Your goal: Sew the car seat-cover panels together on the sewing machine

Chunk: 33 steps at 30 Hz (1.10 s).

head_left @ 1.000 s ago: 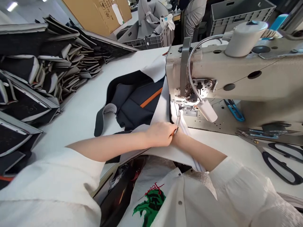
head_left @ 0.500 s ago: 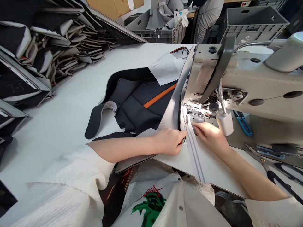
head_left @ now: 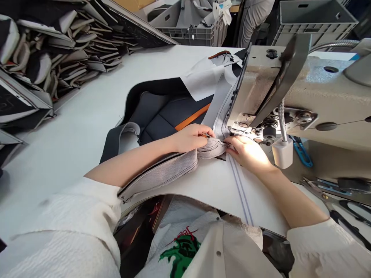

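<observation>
Holding the cloth (head_left: 174,168) mid-frame beside the machine (head_left: 333,92), with left hand (head_left: 189,138) curled nearly closed over it and right hand (head_left: 251,152) pinching its end, apparently positioning it, probably needing steady alignment.

Both hands (head_left: 189,138) close together, fingers (head_left: 235,142) bent

White tbl (head_left: 87,112) w/ dk/grey fabric pc. (head_left: 162,119), sewing mach. (head_left: 342,104) & blk-handled scissors (head_left: 325,197) atop

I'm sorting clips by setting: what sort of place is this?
Probably a sewing workshop or factory floor: there is a sewing machine with fabric in the hands beneath it, a large stack of cut pieces, and grey crates behind.
</observation>
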Motion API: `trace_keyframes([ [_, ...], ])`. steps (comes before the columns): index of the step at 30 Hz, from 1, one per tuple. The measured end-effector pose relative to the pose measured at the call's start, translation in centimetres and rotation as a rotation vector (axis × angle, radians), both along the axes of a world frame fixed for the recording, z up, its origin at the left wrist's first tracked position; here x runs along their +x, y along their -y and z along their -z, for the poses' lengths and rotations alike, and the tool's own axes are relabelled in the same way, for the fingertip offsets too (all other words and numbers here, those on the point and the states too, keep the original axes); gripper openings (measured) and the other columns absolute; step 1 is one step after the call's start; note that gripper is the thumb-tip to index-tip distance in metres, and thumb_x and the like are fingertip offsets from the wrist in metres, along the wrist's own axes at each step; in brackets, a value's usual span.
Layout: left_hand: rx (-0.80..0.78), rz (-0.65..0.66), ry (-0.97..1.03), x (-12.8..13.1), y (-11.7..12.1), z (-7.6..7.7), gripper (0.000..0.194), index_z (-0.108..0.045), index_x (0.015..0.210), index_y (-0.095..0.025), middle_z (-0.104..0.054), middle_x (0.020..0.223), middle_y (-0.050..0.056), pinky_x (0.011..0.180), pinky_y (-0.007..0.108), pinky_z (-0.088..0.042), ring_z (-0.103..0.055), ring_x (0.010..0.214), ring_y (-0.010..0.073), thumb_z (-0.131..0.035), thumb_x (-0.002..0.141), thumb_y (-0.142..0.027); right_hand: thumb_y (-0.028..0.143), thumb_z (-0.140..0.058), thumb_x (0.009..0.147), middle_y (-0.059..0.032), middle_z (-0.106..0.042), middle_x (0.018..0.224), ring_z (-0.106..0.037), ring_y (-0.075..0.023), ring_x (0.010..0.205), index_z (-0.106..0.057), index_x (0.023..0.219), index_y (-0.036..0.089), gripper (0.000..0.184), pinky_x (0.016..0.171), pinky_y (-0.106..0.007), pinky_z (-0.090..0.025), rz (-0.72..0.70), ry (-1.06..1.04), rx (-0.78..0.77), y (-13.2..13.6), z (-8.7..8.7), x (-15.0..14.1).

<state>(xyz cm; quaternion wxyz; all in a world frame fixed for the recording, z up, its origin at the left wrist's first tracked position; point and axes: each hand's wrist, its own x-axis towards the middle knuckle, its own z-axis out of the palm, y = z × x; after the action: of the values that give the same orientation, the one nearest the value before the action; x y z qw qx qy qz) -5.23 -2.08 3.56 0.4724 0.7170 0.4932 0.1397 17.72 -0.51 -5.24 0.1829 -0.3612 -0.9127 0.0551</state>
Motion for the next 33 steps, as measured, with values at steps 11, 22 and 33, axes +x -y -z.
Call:
trace_keyframes([
  [11,0.323,0.251,-0.408,4.6,3.5,-1.3,0.007,-0.049,0.065,-0.018,-0.05,0.056,-0.002,0.048,0.026,-0.027,-0.045,0.052,0.012,-0.05,0.072,-0.019,0.004,-0.038,0.077,-0.0073,-0.053,0.078,-0.047,-0.0209,0.074,-0.051,0.075,0.019,0.02,0.067,-0.03,-0.037,0.028,0.188,0.099,0.3,0.3,-1.8],
  [22,0.692,0.565,-0.486,5.1,2.1,2.4,0.033,-0.062,0.075,-0.014,-0.062,0.08,0.009,0.068,0.032,-0.042,-0.057,0.077,0.0186,-0.036,0.092,-0.025,0.012,-0.04,0.083,-0.0107,-0.066,0.099,-0.056,-0.0152,0.058,-0.059,0.094,0.014,0.023,0.043,-0.028,-0.03,0.144,0.187,0.051,4.0,1.2,-0.2],
  [33,0.935,0.39,-0.644,4.9,0.7,5.2,0.027,-0.06,0.099,-0.012,-0.059,0.096,0.013,0.066,0.035,-0.036,-0.05,0.093,0.0251,-0.04,0.084,-0.023,0.018,-0.034,0.09,-0.0084,-0.056,0.127,-0.061,-0.0197,0.102,-0.051,0.125,0.019,0.038,0.081,-0.031,-0.052,0.106,-0.151,-0.067,4.6,1.6,1.2],
])
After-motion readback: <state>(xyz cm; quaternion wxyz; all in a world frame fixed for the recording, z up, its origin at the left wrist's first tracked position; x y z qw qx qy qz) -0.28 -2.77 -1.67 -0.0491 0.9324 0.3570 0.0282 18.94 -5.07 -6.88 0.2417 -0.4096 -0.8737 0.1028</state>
